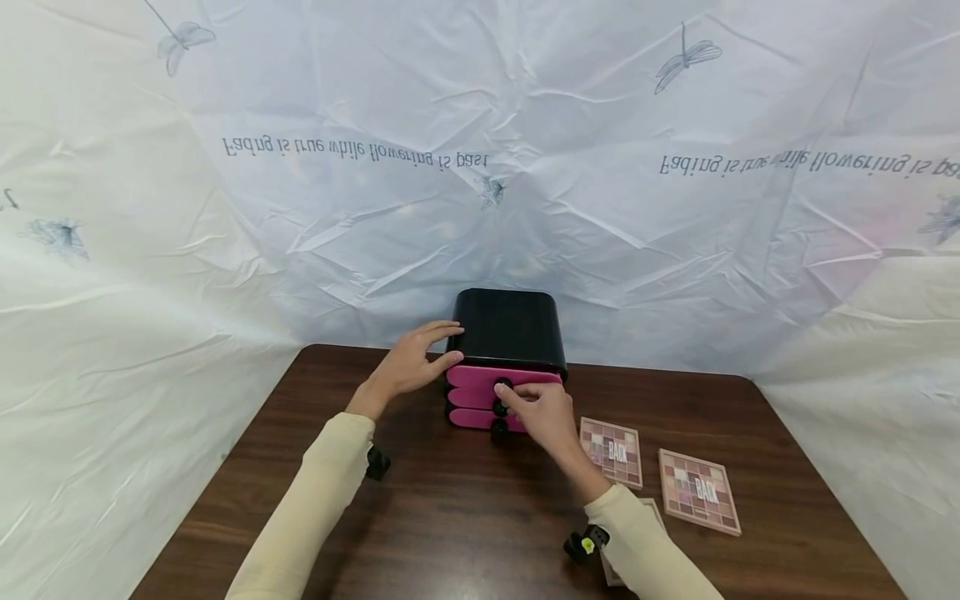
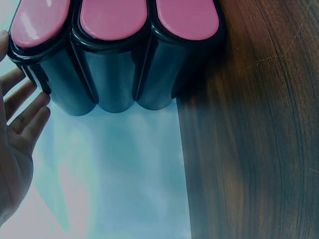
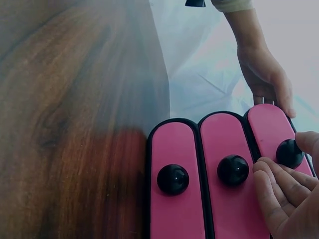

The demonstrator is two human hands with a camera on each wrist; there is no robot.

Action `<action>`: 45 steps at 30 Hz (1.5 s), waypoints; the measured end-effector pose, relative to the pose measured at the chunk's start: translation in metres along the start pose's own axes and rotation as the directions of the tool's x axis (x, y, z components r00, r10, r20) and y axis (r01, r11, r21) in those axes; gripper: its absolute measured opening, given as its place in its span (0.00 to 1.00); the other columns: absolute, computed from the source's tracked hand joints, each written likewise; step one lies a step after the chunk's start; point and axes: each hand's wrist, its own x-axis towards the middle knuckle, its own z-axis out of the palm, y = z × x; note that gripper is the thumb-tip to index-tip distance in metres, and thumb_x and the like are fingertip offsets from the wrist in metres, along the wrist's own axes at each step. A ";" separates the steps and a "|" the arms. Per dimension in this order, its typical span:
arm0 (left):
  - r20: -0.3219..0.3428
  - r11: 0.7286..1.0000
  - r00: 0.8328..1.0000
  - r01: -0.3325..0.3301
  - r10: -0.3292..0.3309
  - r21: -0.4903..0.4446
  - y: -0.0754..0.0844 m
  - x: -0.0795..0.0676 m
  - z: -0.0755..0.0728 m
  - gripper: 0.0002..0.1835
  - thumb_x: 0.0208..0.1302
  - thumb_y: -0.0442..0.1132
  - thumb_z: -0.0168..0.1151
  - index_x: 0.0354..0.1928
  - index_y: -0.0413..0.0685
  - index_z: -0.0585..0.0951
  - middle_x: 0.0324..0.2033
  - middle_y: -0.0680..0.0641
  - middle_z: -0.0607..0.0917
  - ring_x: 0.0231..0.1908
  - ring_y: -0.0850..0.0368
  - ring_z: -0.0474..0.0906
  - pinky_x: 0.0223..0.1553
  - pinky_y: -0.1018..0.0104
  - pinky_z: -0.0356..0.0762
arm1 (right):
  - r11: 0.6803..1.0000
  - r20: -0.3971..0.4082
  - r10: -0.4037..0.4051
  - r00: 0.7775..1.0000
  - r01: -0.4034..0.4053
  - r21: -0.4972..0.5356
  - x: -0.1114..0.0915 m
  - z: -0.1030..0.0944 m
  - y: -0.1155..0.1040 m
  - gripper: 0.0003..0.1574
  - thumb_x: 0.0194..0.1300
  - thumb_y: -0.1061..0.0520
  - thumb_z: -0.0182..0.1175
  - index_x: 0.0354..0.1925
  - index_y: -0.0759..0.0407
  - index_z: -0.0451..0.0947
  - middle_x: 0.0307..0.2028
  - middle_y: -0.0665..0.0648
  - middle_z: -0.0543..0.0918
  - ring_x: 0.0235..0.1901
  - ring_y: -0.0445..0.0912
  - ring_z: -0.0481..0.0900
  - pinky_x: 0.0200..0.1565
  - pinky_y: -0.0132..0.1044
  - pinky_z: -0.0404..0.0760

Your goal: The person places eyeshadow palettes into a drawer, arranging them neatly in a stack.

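Observation:
A small black drawer box (image 1: 510,325) with three pink fronts stands near the table's back edge. Each front carries a round black knob. My right hand (image 1: 546,414) pinches the top drawer's knob (image 3: 289,153), thumb on one side and fingers on the other. The middle knob (image 3: 233,170) and bottom knob (image 3: 173,179) are free of the hand. My left hand (image 1: 411,360) rests against the box's upper left side, its fingers fairly straight. In the left wrist view, fingers (image 2: 30,117) lie along the top drawer's casing. The drawers' insides are hidden.
Two flat square palettes (image 1: 611,451) (image 1: 701,490) marked "BACK" lie right of the box on the brown wooden table (image 1: 450,517). Another similar item (image 1: 612,573) is partly covered by the right sleeve. A white printed sheet (image 1: 390,208) hangs behind the table.

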 end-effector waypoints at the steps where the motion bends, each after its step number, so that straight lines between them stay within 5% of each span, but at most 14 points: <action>1: 0.002 1.000 1.000 -0.001 0.001 -0.002 0.000 0.000 0.000 0.31 0.74 0.61 0.57 0.71 0.54 0.75 0.71 0.47 0.73 0.69 0.46 0.71 0.68 0.42 0.69 | 1.000 0.004 0.004 1.000 -0.004 0.003 -0.001 0.000 -0.001 0.26 0.62 0.32 0.69 0.34 0.52 0.93 0.27 0.55 0.90 0.27 0.45 0.85 0.27 0.37 0.80; 7: 0.000 1.000 1.000 -0.008 0.008 0.003 0.000 0.001 0.001 0.31 0.74 0.60 0.58 0.71 0.53 0.75 0.71 0.47 0.73 0.69 0.46 0.71 0.68 0.42 0.69 | 1.000 0.018 0.001 1.000 -0.002 0.029 -0.013 -0.002 -0.003 0.25 0.62 0.33 0.70 0.33 0.51 0.93 0.26 0.51 0.90 0.30 0.52 0.89 0.29 0.36 0.82; 23: -0.011 1.000 1.000 -0.007 0.007 0.024 0.000 0.002 0.000 0.30 0.74 0.59 0.58 0.71 0.53 0.76 0.70 0.47 0.73 0.69 0.47 0.72 0.68 0.43 0.69 | 0.998 0.024 -0.056 0.998 0.056 -0.005 -0.042 -0.005 -0.008 0.18 0.64 0.34 0.69 0.31 0.44 0.91 0.25 0.46 0.88 0.25 0.39 0.82 0.27 0.34 0.78; 45: -0.016 0.999 1.000 0.015 -0.014 0.034 0.004 0.001 0.000 0.30 0.73 0.58 0.60 0.70 0.53 0.76 0.70 0.47 0.74 0.69 0.46 0.72 0.68 0.43 0.70 | 1.000 0.013 -0.023 1.000 0.023 0.014 -0.072 -0.006 -0.010 0.17 0.62 0.37 0.72 0.34 0.48 0.91 0.26 0.46 0.89 0.27 0.38 0.85 0.27 0.32 0.78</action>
